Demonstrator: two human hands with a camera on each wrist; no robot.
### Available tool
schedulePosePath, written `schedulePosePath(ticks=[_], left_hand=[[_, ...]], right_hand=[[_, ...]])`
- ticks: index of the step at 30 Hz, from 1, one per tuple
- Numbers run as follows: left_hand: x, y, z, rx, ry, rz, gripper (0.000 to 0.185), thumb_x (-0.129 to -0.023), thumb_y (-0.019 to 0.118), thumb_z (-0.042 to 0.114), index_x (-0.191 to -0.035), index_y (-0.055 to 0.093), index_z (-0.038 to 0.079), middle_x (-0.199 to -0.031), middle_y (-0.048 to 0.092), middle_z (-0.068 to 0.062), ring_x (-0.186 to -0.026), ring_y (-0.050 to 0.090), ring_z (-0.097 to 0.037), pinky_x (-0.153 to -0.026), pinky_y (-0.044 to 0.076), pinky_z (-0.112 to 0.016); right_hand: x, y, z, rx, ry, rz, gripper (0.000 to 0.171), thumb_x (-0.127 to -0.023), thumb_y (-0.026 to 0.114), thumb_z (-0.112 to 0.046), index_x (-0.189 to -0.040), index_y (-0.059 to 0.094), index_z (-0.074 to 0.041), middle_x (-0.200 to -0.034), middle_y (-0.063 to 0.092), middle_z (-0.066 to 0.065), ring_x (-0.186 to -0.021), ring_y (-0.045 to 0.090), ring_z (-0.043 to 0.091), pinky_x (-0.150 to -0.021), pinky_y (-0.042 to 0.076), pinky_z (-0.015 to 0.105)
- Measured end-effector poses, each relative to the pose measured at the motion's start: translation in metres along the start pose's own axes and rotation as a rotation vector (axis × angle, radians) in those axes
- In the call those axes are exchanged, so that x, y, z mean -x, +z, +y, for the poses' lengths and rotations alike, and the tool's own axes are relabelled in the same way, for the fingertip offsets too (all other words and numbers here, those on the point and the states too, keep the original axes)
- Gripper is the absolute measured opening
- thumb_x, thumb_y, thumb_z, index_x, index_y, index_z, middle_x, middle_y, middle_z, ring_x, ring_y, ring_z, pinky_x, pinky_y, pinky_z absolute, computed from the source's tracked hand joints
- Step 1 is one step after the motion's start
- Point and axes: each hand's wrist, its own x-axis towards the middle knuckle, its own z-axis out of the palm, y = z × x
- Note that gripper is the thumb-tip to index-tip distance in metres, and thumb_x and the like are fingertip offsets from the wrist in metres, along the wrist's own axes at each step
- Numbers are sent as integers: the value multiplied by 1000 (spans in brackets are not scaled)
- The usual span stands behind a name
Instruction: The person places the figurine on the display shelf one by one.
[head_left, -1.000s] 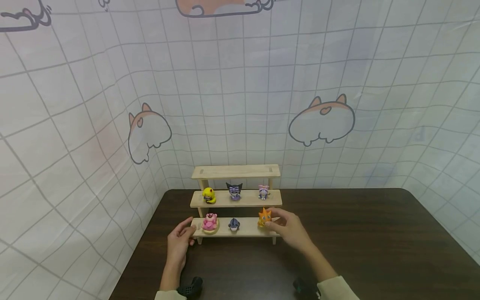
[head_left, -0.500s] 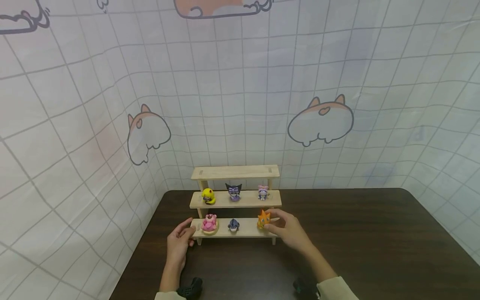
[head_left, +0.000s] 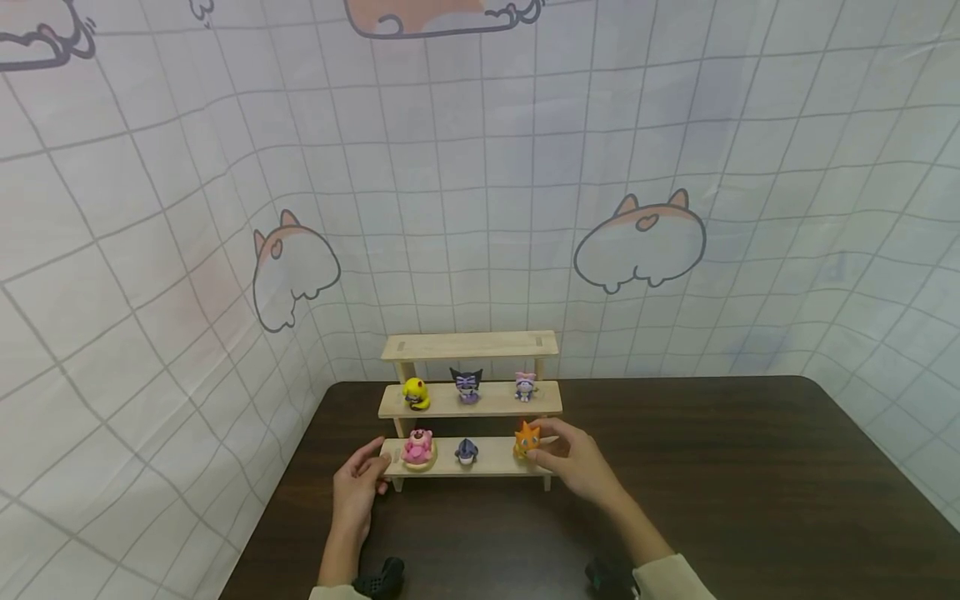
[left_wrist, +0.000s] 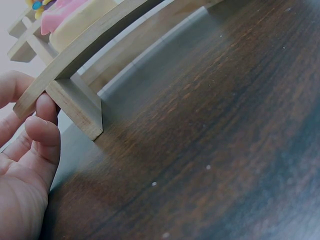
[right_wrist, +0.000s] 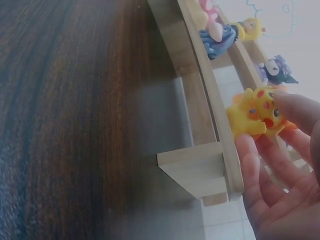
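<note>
A three-tier wooden display shelf [head_left: 491, 458] stands on the dark table. My left hand [head_left: 358, 483] grips the left end of its lowest board; the left wrist view shows fingers curled at the board end [left_wrist: 35, 95], beside the leg. At the right end of that board, my right hand [head_left: 576, 460] pinches a yellow-orange figurine [right_wrist: 250, 117] with a spiky orange head, thumb across its face. The figurine's base is right at the board. A pink bear figurine [head_left: 418, 450] and a small dark blue figurine [head_left: 467, 452] share the lowest tier.
The middle tier holds a yellow figurine [head_left: 416, 393], a black-eared purple one [head_left: 467, 387] and a pink-and-lilac one [head_left: 525, 387]. The top board [head_left: 469, 345] is bare. A white grid-patterned cloth [head_left: 480, 208] rises behind the dark wooden table [head_left: 735, 483].
</note>
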Motion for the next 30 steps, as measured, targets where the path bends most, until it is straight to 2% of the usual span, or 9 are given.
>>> schedulePosePath(ticks=[7,13,20,30], left_hand=[[-1,0,0,12,0,-1,42,-100,66,14,-141,60,7,-83,69,10,-69,60,-9,-59,48,-20],[-1,-1,-1,15,4,-5,42,-100,66,14,-141,60,7,-83,69,10,-69,60,-9,-59,48,-20],[0,-1,-1,19,-3,-1,42,-100,66,13,-141,60,7,-81,68,11,-69,60,-8,-59,48,-20],[-1,1,-1,26,0,-4,43,-100,66,13,-141,59,6,-80,67,11,-68,59,-8,-59,48,-20]], right_hand=[[1,-4,-1,-23,-8,-22,45,-90,80,-20,-131,64,-13,-123,69,18,-99,73,27,-73,58,26],[1,-16,0,-7,-9,-64,50,-92,78,-19,-137,59,-9,-131,66,19,-103,71,27,-76,57,25],[6,-45,-11,24,-7,-56,51,-97,71,-25,-142,53,-9,-130,63,20,-102,66,25,-81,55,33],[15,-89,-18,32,-62,28,50,-101,67,-28,-145,49,-13,-129,64,20,-103,65,21,-85,55,31]])
